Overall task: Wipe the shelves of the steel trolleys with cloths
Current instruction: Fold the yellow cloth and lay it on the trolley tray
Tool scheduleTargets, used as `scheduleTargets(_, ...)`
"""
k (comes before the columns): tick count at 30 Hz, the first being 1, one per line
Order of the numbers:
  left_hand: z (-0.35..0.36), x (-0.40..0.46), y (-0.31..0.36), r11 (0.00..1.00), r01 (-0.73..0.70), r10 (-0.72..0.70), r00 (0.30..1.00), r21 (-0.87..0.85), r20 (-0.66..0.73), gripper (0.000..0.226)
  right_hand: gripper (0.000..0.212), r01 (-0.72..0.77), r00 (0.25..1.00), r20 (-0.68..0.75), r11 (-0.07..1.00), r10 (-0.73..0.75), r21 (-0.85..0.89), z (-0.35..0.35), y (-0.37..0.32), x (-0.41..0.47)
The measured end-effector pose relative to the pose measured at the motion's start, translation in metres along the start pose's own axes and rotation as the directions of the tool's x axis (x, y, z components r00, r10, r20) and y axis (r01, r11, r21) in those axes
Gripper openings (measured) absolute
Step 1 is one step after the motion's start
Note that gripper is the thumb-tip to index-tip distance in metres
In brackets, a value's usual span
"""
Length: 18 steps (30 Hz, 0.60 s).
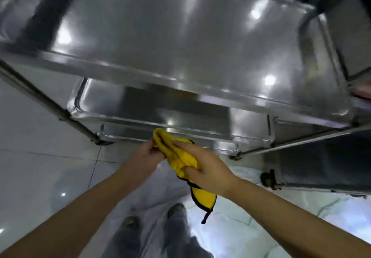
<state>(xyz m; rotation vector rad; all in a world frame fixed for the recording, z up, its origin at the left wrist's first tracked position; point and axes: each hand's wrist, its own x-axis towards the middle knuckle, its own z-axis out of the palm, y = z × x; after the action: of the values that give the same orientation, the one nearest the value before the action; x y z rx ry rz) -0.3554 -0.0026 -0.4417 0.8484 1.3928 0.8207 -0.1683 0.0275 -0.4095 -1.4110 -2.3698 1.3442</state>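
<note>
A steel trolley fills the upper view, its shiny top shelf (180, 37) reflecting ceiling lights. Below it a middle shelf (124, 115) with a raised rim shows, and a lower shelf edge (180, 137) beneath that. In front of the trolley's near side I hold a bunched yellow cloth (180, 155) with a dark trim in both hands. My left hand (142, 157) pinches its upper end. My right hand (206, 167) grips its middle, and the cloth's tail hangs down below that hand. The cloth is held off the shelves, just ahead of the lower shelf edge.
A second steel trolley (321, 169) stands close on the right, with a caster (268, 178) near the floor. The trolley's leg tubes (50, 103) slant down on the left. The floor is glossy pale tile (40, 167). My feet (152, 213) show below my hands.
</note>
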Motion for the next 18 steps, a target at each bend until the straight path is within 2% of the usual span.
scheduleTargets(4,-0.005,-0.052,0.117,0.984,-0.168,0.168,0.986,-0.053,0.012,0.032,0.077,0.060,0.989,-0.139,0.997,-0.053,0.045,-0.071,-0.085,-0.043)
scheduleTargets(8,-0.006,-0.083,0.216,0.938,-0.342,0.339,0.938,0.051,0.072,0.043,0.075,0.131,0.956,-0.280,0.979,-0.084,0.155,-0.129,-0.161,-0.086)
scheduleTargets(12,0.006,-0.106,0.291,0.843,-0.493,0.460,0.868,0.216,0.185,0.029,0.073,0.166,0.922,-0.380,0.965,-0.080,0.200,-0.174,-0.201,-0.128)
scheduleTargets(18,0.057,-0.133,0.361,0.736,-0.630,0.553,0.770,0.248,0.317,0.025,0.072,0.160,0.840,-0.538,0.979,-0.068,0.127,-0.222,-0.217,-0.192)
